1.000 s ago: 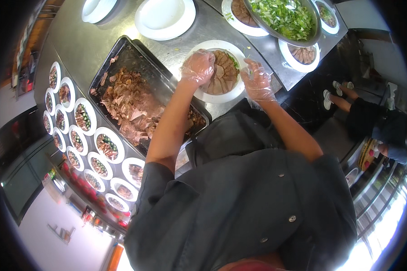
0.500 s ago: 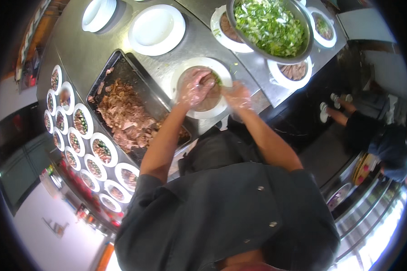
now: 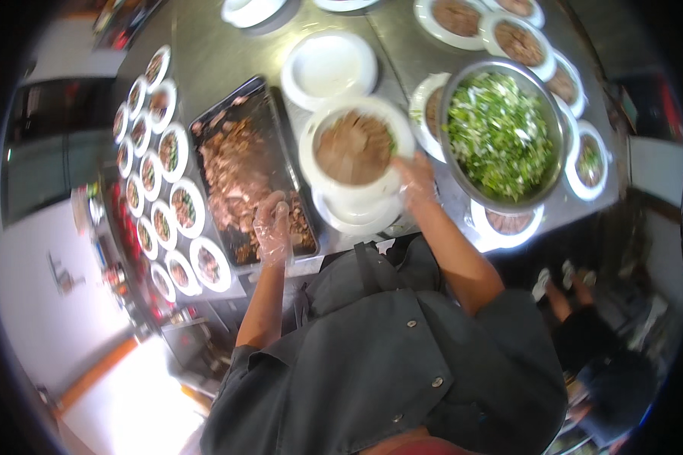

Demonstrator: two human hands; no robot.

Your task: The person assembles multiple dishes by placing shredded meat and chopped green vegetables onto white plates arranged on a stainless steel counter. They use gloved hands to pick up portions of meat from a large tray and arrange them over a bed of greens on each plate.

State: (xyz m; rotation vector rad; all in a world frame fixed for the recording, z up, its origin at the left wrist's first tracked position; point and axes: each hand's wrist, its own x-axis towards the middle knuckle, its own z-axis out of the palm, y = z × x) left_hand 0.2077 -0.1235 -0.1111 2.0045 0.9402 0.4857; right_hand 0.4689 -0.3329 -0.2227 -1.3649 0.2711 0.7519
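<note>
A white plate (image 3: 311, 163) topped with sliced brown meat (image 3: 354, 148) and a little green at its edge is lifted over the near table edge. My right hand (image 3: 415, 182), in a clear glove, grips this plate by its right rim. Beneath it another white plate (image 3: 360, 221) shows partly; the raised one hides the rest. My left hand (image 3: 272, 227), gloved too, hovers at the near right corner of a dark tray (image 3: 287, 163) of chopped meat (image 3: 239, 178). Its fingers are loosely raised and apart, with nothing seen in them.
A steel bowl of chopped greens (image 3: 501, 136) stands at right, among several plates of meat (image 3: 517, 42). Bare white plates (image 3: 330, 72) sit beyond. Rows of filled plates (image 3: 186, 208) line the left. Another person (image 3: 596, 341) is at the lower right.
My right hand has taken hold of the plate of meat and raised it. My left hand has left the meat and moved to the tray. The view has shifted.
</note>
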